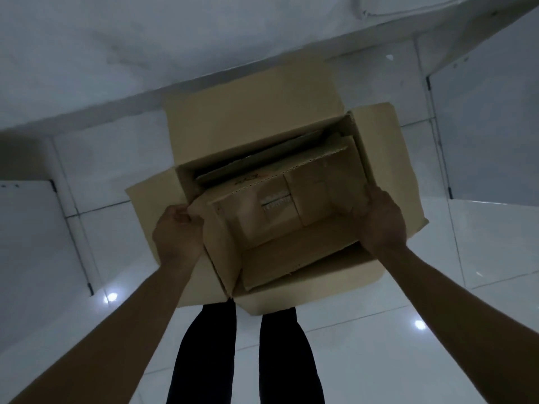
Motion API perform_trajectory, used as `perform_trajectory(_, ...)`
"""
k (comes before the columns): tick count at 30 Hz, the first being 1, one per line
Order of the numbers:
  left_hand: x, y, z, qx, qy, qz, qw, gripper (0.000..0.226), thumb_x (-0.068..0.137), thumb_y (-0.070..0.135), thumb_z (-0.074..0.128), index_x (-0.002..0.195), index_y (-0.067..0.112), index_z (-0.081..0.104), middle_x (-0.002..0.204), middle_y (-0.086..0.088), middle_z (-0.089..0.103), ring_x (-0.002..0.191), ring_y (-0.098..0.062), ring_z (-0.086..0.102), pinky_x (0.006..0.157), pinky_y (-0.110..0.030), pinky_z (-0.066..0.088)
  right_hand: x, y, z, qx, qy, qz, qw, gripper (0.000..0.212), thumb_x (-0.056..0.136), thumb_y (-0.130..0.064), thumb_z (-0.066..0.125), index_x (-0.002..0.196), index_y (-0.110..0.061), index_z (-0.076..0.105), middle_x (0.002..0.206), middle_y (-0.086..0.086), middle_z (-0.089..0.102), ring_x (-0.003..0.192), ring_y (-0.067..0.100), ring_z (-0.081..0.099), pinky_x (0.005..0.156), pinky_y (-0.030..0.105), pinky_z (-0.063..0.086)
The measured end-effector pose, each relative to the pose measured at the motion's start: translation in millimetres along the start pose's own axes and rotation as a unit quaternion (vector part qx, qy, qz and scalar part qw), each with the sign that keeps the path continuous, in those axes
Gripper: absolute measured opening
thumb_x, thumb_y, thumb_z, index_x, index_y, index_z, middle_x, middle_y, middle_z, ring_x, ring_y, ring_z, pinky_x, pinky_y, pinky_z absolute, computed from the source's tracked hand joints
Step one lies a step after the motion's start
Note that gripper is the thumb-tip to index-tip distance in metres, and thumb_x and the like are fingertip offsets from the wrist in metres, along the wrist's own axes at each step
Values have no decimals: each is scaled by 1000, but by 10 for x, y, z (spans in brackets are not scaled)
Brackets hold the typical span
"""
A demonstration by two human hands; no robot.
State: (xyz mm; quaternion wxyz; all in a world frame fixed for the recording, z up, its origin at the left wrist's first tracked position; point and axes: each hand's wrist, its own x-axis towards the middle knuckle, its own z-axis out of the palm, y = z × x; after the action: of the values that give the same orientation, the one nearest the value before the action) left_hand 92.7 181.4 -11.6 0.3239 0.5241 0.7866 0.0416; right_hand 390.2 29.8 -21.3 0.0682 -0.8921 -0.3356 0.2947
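Smaller cardboard box sits at frame centre inside the larger open carton; left hand pinches its left wall; right hand curls over its right wall.

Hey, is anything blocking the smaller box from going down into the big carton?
Possibly: flat cardboard sheets stand along the big carton's far wall, close beside the smaller box. What lies under the smaller box is hidden.

Tan cardboard box on glossy white floor tiles with dark grout; black trousers.
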Motion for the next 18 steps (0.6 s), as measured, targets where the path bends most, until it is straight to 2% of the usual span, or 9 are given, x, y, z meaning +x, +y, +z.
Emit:
perform_trajectory(2,-49,-54,38,-18,-14,-38,999,21,85,15,59,104,14,68,102,-10,69,93,-27,62,76,-32,49,8,-34,55,1,-2,16,1000,58,91,-27,60,141,-8,38,125,21,56,110,41,54,84,47,47)
perform_trajectory(4,-104,-77,62,-37,-15,-33,999,21,86,15,55,102,17,69,98,-6,70,87,-22,61,74,-31,47,-5,-58,113,11,2,28,1000,60,90,-29,63,141,-9,39,129,20,56,114,41,53,88,48,47)
perform_trajectory(9,-35,11,154,-48,-36,13,998,21,88,16,56,100,17,73,93,-8,73,85,-29,68,78,-45,57,28,-43,203,28,5,23,999,66,85,-30,70,141,-8,42,131,20,56,114,42,53,91,50,47)
perform_trajectory(11,64,64,204,-15,-39,34,999,24,87,14,53,100,14,74,92,-12,74,84,-31,68,77,-44,58,59,-35,200,39,-3,21,999,68,84,-31,70,142,-10,41,133,20,55,117,42,52,93,50,46)
perform_trajectory(14,170,100,229,17,-37,34,999,25,86,14,54,100,14,75,93,-13,75,86,-32,68,77,-43,58,86,-59,157,58,-12,-2,998,66,83,-27,72,140,-8,43,130,19,57,115,41,53,91,41,43)
perform_trajectory(16,166,78,220,9,-34,41,999,25,87,12,53,100,12,75,92,-13,75,84,-32,68,75,-43,58,97,-68,107,57,-15,-2,998,65,84,-26,72,140,-7,44,129,20,58,115,40,54,93,42,43)
perform_trajectory(18,88,56,197,-13,-25,60,998,23,88,11,53,101,11,72,91,-11,73,78,-25,65,71,-34,56,108,-66,60,54,-23,18,998,66,85,-27,70,142,-8,41,130,19,58,116,39,53,95,44,44)
